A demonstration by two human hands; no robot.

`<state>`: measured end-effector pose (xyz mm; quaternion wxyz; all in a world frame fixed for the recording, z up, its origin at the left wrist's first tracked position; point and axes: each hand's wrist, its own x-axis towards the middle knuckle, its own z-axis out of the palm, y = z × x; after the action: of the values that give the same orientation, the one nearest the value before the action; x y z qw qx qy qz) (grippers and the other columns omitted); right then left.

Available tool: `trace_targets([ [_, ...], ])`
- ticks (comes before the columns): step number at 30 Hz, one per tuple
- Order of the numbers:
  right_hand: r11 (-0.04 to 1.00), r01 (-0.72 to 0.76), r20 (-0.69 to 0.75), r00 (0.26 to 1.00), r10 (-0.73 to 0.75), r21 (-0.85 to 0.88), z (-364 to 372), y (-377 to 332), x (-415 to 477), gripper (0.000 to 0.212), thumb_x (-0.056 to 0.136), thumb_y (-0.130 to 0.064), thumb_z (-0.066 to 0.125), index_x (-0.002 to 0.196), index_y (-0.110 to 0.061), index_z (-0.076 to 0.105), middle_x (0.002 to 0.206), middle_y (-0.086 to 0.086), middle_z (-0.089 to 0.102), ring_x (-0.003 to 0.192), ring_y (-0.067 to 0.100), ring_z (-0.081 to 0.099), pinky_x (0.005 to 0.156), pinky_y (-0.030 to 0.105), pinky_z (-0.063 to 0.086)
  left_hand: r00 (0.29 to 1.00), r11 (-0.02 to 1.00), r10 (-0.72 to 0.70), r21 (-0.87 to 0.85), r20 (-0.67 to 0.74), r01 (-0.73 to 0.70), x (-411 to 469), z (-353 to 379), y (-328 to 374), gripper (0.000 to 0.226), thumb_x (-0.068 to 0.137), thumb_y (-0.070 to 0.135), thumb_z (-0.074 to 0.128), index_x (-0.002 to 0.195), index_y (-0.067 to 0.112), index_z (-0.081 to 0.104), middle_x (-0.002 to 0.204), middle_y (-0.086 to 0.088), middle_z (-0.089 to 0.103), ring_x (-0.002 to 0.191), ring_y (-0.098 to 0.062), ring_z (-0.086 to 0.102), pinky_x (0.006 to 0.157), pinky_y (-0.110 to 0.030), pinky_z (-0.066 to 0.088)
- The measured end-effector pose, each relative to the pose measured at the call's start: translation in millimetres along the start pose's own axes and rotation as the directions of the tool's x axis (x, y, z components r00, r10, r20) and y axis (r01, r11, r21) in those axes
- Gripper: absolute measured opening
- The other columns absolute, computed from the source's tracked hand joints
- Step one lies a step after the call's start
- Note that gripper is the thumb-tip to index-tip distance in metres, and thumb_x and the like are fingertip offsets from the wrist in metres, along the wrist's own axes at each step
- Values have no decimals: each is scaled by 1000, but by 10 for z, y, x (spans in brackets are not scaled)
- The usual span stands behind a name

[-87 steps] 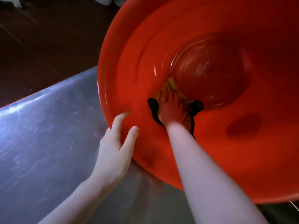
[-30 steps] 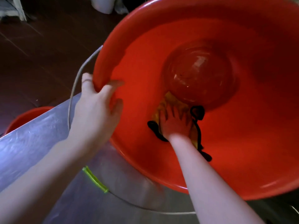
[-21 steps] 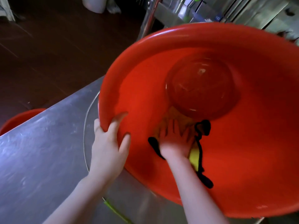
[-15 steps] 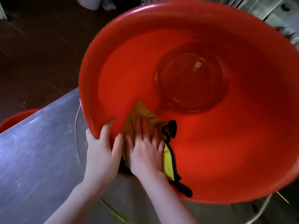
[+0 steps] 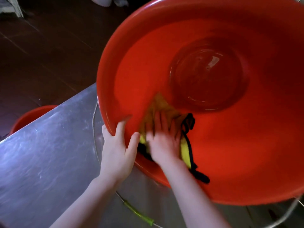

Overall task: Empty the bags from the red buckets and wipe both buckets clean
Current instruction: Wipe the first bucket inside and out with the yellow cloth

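The steel table (image 5: 49, 153) takes up the lower left, scratched and shiny, with dark floor (image 5: 49, 55) beyond its far edge. On it sits the red bucket (image 5: 246, 153) I am working on, tipped toward me so its mouth faces my head and I look straight down at its round, glossy bottom. Its wire handle (image 5: 95, 129) hangs loose around the near side, curving across the table, and the green grip (image 5: 139, 214) on that wire lies on the steel just below my forearms.

A second red bucket (image 5: 31, 115) peeks out past the table's far left edge, down on the floor side; only a slice of its rim shows.

My left hand (image 5: 116, 150) is clamped on the near rim of the tilted bucket, thumb outside and fingers curled over the lip to the inside. My right hand (image 5: 162, 142) is inside, palm flat and fingers spread, pressing a yellow cloth with black trim (image 5: 185, 148) against the lower inner wall. That hand is blurred, so I would guess it is mid-swipe. The cloth's black edging trails down toward the rim beside my wrist.
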<state>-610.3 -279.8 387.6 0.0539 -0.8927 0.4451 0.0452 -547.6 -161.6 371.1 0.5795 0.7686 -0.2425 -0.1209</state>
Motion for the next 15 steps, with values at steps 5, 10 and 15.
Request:
trace_targets([
  [5, 998, 61, -32, 998, -61, 27, 56, -127, -335, 69, 91, -60, 6, 152, -35, -15, 163, -9, -4, 149, 26, 2, 119, 50, 3, 1000, 999, 14, -29, 7, -13, -20, -13, 23, 40, 83, 52, 46, 123, 51, 42, 116, 21, 27, 104, 27, 29, 83, -2, 25],
  [10, 982, -172, 25, 985, 171, 81, -134, 14, 703, 58, 103, -46, 20, 156, -31, 1, 164, -5, 1, 149, 27, 8, 120, 50, 8, 996, 996, -92, -19, 10, 93, -132, -77, 200, 48, 89, 24, 56, 130, 45, 42, 118, 2, 35, 101, -6, 43, 94, -32, 43],
  [15, 993, 23, 5, 1000, -23, -119, -71, 258, 968, 57, 102, -37, 13, 156, -26, -4, 164, 0, 0, 150, 27, 3, 118, 54, 11, 987, 998, 12, 70, -158, -1, -251, -269, 464, 46, 77, 34, 57, 122, 37, 55, 135, 0, 31, 128, -16, 37, 106, -22, 31],
])
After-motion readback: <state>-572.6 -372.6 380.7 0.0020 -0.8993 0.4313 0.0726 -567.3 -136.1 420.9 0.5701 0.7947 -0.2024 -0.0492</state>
